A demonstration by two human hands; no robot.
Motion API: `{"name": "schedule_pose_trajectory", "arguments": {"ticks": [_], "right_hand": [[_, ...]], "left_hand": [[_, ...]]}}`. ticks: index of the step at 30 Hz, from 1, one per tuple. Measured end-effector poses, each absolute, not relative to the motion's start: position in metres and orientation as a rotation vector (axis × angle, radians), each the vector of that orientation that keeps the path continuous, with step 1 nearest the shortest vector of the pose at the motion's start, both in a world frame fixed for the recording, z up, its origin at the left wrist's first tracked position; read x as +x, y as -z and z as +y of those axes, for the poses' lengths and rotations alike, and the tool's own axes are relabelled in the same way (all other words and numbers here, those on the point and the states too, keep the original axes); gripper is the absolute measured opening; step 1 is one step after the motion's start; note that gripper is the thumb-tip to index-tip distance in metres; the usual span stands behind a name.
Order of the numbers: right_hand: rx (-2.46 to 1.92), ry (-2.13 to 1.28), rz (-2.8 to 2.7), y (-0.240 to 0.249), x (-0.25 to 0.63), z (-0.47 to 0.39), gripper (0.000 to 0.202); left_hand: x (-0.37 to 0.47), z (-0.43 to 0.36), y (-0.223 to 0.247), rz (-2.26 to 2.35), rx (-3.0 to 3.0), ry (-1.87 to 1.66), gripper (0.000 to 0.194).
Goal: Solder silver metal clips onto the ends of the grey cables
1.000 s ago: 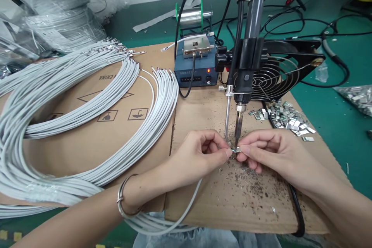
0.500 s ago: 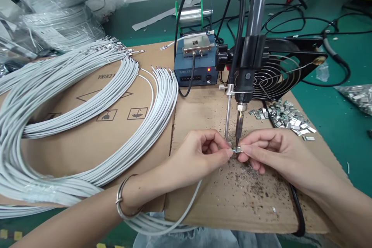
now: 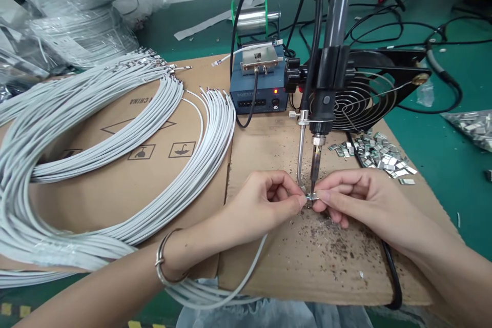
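My left hand point(image 3: 274, 200) pinches the end of a white cable point(image 3: 253, 266), whose length runs down under the wrist. Between thumb and fingers of my right hand point(image 3: 353, 197) is a small metal connector point(image 3: 315, 196), held against the cable's wire end. Right above this joint stands an upright soldering iron point(image 3: 316, 159), its tip at or very near the connector. A thin metal solder feed tube point(image 3: 301, 154) comes down beside the iron and bends toward the same spot. Whether the tip touches the wires is too small to tell.
Bundled white cables point(image 3: 200, 179) curve across the cardboard point(image 3: 246, 164) at left. A blue feeder box point(image 3: 257, 97) and solder spool point(image 3: 250, 20) stand behind. A round fan point(image 3: 357, 97) is behind the iron, with a connector pile point(image 3: 384, 156) at right. Dark specks litter the front cardboard.
Both hands stay at the iron's tip with the same grip. The connector and fingers have shifted very slightly left; otherwise the scene looks the same.
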State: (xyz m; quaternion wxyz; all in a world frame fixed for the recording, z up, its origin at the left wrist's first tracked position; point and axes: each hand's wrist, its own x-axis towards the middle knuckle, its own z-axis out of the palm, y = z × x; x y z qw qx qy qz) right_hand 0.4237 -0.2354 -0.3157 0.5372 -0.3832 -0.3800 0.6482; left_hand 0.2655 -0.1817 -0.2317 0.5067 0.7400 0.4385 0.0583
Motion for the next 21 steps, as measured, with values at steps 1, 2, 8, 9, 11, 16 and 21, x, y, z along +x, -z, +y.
{"name": "schedule_pose_trajectory", "arguments": {"ticks": [1, 2, 8, 9, 11, 16, 21], "right_hand": [[-0.922, -1.540, -0.904, 0.3150, 0.4234, -0.2352, 0.013], [-0.930, -1.536, -0.907, 0.3143, 0.4232, -0.2351, 0.013], [-0.945, -1.520, -0.932, 0.3118, 0.4234, -0.2351, 0.013], [-0.941, -1.519, -0.932, 0.3119, 0.4233, -0.2347, 0.012], [-0.942, -1.518, -0.925, 0.3124, 0.4232, -0.2337, 0.012], [-0.923, -1.514, -0.925, 0.3146, 0.4239, -0.2345, 0.012], [-0.938, -1.520, -0.944, 0.3154, 0.4241, -0.2360, 0.015]], "left_hand": [[0.2656, -0.1815, 0.2317, 1.057, 1.782, -0.142, 0.015], [0.2655, -0.1813, 0.2318, 1.057, 1.777, -0.141, 0.015], [0.2644, -0.1793, 0.2331, 1.039, 1.760, -0.134, 0.015], [0.2642, -0.1792, 0.2331, 1.045, 1.759, -0.134, 0.014], [0.2642, -0.1793, 0.2328, 1.054, 1.749, -0.132, 0.014], [0.2658, -0.1801, 0.2310, 1.064, 1.723, -0.141, 0.016], [0.2668, -0.1810, 0.2296, 1.076, 1.706, -0.145, 0.016]]}}
